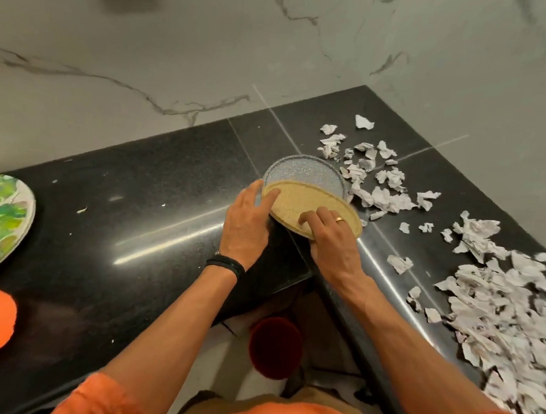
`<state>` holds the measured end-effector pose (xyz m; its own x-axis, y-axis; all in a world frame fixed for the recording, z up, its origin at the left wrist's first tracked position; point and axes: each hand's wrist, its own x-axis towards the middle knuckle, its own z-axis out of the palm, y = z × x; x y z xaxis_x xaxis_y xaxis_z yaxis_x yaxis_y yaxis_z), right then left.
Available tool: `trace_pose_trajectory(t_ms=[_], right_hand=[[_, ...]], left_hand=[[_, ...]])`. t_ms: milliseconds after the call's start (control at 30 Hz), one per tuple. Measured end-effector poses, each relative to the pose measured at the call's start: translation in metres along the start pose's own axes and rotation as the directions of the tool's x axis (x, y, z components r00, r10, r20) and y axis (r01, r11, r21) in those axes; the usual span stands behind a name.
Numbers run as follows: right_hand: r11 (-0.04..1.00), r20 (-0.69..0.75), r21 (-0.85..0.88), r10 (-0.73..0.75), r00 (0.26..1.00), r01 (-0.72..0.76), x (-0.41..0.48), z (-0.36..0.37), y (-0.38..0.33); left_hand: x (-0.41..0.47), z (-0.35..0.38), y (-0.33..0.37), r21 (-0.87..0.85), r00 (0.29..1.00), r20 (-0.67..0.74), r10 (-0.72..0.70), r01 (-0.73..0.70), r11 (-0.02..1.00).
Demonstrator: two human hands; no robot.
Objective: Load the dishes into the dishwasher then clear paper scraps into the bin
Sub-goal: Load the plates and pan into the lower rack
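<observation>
Two plates sit at centre frame: a yellow plate [300,202] lying partly over a grey plate [302,172], both on the black countertop [124,183]. I record the left hand [247,227] with fingers nearly straight, touching the yellow plate's left rim. The right hand [333,238] curls its fingers over the near edge, gripping it. Torn paper scraps [497,301] spread from beside the plates to the lower right. A leaf-patterned plate [2,221] sits at the left edge.

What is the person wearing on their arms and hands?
The left hand has a black band round its wrist. The right hand wears a gold ring on one finger. Both arms are bare below short orange sleeves.
</observation>
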<state>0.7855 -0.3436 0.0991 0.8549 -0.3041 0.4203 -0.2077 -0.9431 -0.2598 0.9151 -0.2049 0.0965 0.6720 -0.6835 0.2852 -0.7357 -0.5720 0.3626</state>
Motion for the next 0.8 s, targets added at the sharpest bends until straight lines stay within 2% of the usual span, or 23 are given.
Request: trace_pose_trajectory(t_ms=[233,367,500,667,800], right_hand=[[0.991,-0.113,-0.042,0.119,0.986,-0.124,-0.053,-0.023,-0.057],[0.965,-0.174,-0.077,0.233,0.957,-0.249,-0.097,-0.037,-0.106],[0.902,-0.219,-0.105,0.389,0.895,-0.418,-0.146,-0.055,-0.145],[0.762,-0.289,-0.129,0.584,0.759,-0.635,-0.224,-0.078,-0.183],[0.595,-0.387,-0.264,0.656,0.648,-0.759,-0.281,-0.102,-0.210]], left_hand=[[0.000,-0.027,-0.017,-0.083,0.973,0.012,0.230,-0.228,0.970],[-0.014,-0.033,-0.021,-0.125,0.914,0.018,0.406,-0.400,0.908],[-0.043,-0.032,-0.006,-0.254,0.829,0.066,0.555,-0.524,0.813],[-0.090,-0.028,0.041,-0.375,0.640,0.137,0.756,-0.673,0.638],[-0.146,-0.026,0.094,-0.456,0.460,0.118,0.880,-0.762,0.460]])
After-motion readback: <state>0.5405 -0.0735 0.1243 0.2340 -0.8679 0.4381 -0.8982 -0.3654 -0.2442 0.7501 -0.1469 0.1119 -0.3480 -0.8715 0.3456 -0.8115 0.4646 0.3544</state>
